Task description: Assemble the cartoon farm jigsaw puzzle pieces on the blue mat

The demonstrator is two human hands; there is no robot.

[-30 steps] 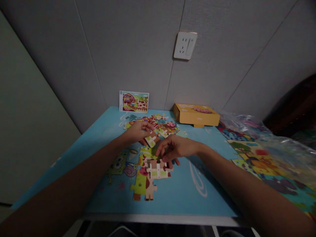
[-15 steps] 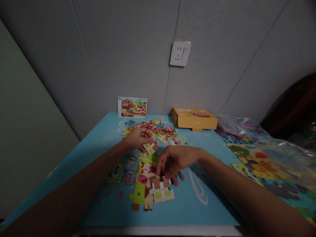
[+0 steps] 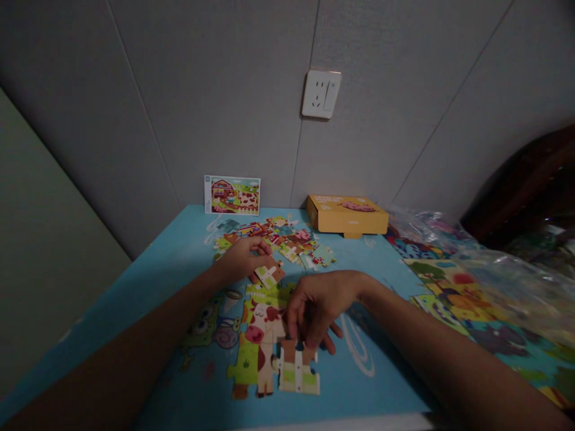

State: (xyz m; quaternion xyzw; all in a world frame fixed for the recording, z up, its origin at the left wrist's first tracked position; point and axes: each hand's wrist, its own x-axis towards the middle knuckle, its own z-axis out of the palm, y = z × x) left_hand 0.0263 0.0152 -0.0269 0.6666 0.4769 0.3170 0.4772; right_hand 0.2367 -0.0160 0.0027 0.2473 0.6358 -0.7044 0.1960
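My left hand [image 3: 245, 258] pinches a puzzle piece [image 3: 268, 273] with a brown top and a pale fence on green, held just beyond the joined pieces. Nearer to me lies a joined section with a cow [image 3: 266, 320] on it. My right hand [image 3: 317, 308] has its fingertips closed on the top edge of another fence puzzle piece [image 3: 299, 370]. That piece lies close against the right side of the cow section; whether its tabs interlock I cannot tell. My right fingers hide part of the section's upper right.
Behind my left hand is a pile of loose puzzle pieces [image 3: 287, 234]. A picture card [image 3: 232, 195] leans on the wall, and a yellow box [image 3: 348, 216] stands at the back right. Other pictures [image 3: 467, 293] and clear plastic bags [image 3: 516, 275] lie along the right side.
The fence piece under my right hand has shifted slightly toward me and right relative to the cow. My left hand still holds its piece. The view has moved a little.
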